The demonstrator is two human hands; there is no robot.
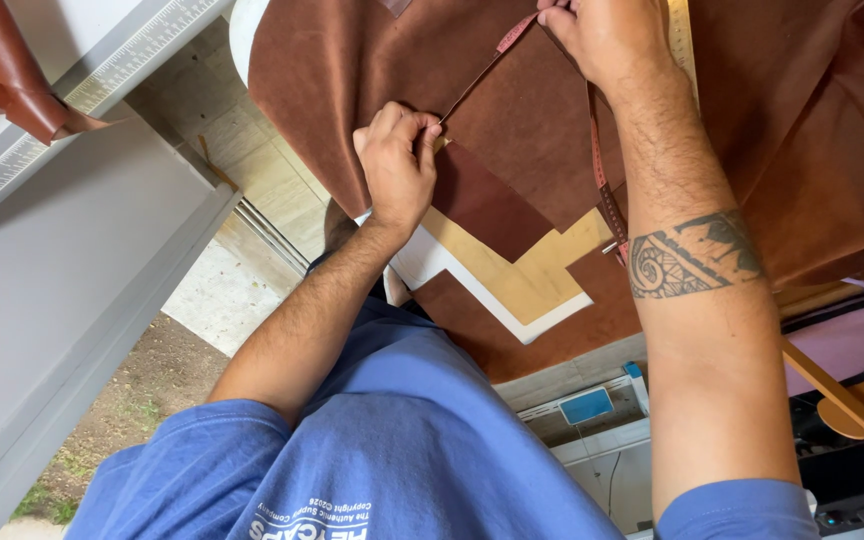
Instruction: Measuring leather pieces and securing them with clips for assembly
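Left grip [397,165] pinched shut on one end of a thin reddish measuring tape [487,62], thumb and fingertips pressing it down onto the large brown leather hide [542,130]. Right grip [602,35] closed on the tape's other end, up at the top edge of the head view, also resting on the hide. Tape pulled taut in a straight diagonal line between both grips across the hide; slack remainder hanging down along the inner side of the right forearm, ending near a tattoo band on that arm. Hide spread over the counter [242,30], filling the upper middle and right of the view. Darker maroon leather piece [487,205] lying just below the left grip, touching the hide. Tan sheet [532,280] and white sheet [432,262] layered under the maroon piece, below the hide's edge. Metal ruler [680,40] lying on the hide just right of the right grip. Second ruler [82,95] on a grey surface well left of the hide, with a folded brown leather scrap [2,65] over it. Blue shirt [402,440] at bottom. Tiled floor [242,160] visible left of the hide.
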